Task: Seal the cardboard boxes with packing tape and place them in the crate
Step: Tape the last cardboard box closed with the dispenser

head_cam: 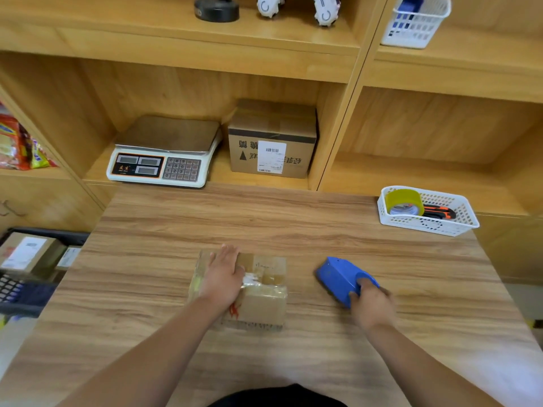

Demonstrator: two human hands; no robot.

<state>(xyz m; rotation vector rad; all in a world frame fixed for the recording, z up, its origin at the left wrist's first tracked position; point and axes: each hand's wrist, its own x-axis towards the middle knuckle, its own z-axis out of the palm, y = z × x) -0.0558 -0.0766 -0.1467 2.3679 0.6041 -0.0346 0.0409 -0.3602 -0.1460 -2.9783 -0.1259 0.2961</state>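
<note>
Pressing hand: the left hand (224,274) is lying flat on the cardboard box (264,301), fingers straight and together, gripping nothing; it is covering the box's left half.
Cardboard box: it is sitting under that palm on the table (264,218). Glossy clear tape is shining across its top just right of the fingers, and glare and the hand are hiding the flap seam. Red print is peeking out beside the wrist, too blurred to read.
Right hand: the right hand (371,306) is curling round the near end of the blue tape dispenser (338,277), thumb pressing on its top; the other fingers are mostly tucked out of sight.
Tape dispenser: it is resting on the table in that grip, apart from the box. Its underside is facing away, so whether tape is loaded cannot be told.
Crate: the dark crate (58,233) is sitting far left of the left hand, below the table edge. The frame edge is cropping it and the tabletop is partly hiding it; a labelled box (28,254) is lying inside.
Basket: the white basket (458,224) is standing beyond the right hand, holding a yellow tape roll (404,201) and an orange cutter (440,212), the roll partly hiding the cutter.
Shelf: beyond both hands, a scale (164,154) and a carton (273,154) are standing side by side; the frame top is cropping the items above them.
</note>
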